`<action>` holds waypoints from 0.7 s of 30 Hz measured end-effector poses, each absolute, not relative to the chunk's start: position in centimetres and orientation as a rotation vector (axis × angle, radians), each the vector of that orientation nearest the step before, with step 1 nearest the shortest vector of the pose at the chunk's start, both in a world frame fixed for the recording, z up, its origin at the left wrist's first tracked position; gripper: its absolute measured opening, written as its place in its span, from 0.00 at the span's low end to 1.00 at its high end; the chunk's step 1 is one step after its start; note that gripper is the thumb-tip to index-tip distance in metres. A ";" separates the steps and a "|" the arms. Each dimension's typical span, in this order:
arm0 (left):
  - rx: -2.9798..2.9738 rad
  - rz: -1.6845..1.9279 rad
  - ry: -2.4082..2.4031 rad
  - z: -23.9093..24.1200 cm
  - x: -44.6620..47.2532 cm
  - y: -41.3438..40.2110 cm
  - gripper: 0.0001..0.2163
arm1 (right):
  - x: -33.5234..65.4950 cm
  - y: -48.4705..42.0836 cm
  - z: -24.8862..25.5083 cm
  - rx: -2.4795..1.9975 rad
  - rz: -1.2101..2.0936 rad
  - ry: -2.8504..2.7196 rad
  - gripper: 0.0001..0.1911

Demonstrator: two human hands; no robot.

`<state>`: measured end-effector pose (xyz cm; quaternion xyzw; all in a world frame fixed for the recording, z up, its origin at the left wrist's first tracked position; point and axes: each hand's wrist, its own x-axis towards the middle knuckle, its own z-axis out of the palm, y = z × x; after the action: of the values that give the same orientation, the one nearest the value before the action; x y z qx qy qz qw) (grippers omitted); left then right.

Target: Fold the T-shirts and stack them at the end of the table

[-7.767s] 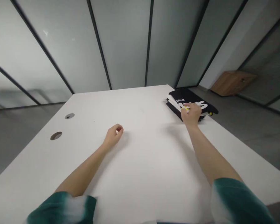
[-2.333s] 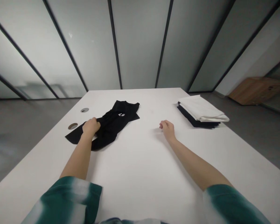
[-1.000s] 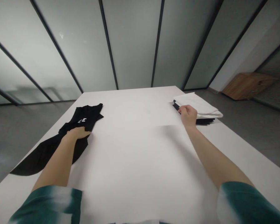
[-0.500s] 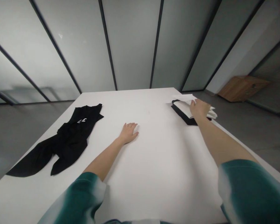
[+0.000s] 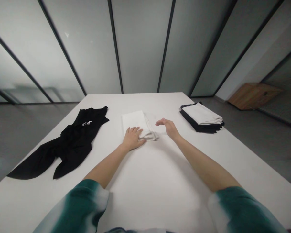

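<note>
White cloth (image 5: 133,119) lies flat on the white table (image 5: 160,181), and I take this cloth as my mark for all other places. Its long axis goes away from me, toward the far edge of the table, and its near end is gathered in a small soft bunch (image 5: 149,136) that points to my right side. My left hand (image 5: 133,139) presses on this near end, open with the fingers spread; it is not clenched and does not pinch the cloth, it only lies on top. My right hand (image 5: 167,127) is also open and holds nothing, with the fingers directed toward the cloth. It is just beside the bunch, and I think it does not touch it. So the left hand is the nearer one, and the cloth extends forward from it. To the left of the cloth, a black garment (image 5: 74,145) with white print (image 5: 86,123) lies spread out. To the right of the cloth, well apart, is a folded stack (image 5: 201,116), white on top of black. Farther right, a wooden cabinet (image 5: 253,100) stands on the grey floor (image 5: 269,145).
</note>
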<state>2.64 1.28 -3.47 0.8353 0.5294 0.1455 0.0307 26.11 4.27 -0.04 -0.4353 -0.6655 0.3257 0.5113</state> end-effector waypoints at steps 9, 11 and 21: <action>2.382 0.423 1.828 -2.8 2.7 2.8 0.13 | 27.6 6.1 -6.1 -1.373 0.737 -1.586 0.15; 2.260 0.477 1.865 -2.9 2.4 3.2 0.13 | 27.5 5.8 -6.2 -1.363 0.677 -1.655 0.14; 1.295 1.186 1.084 -3.0 1.0 3.4 0.32 | 24.7 3.3 -5.6 -0.984 0.290 -2.283 0.42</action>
<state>1.00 3.43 -3.04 0.5387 0.4508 0.4931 0.5132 24.67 3.35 -5.61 -0.3734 -0.8661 0.1101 0.3137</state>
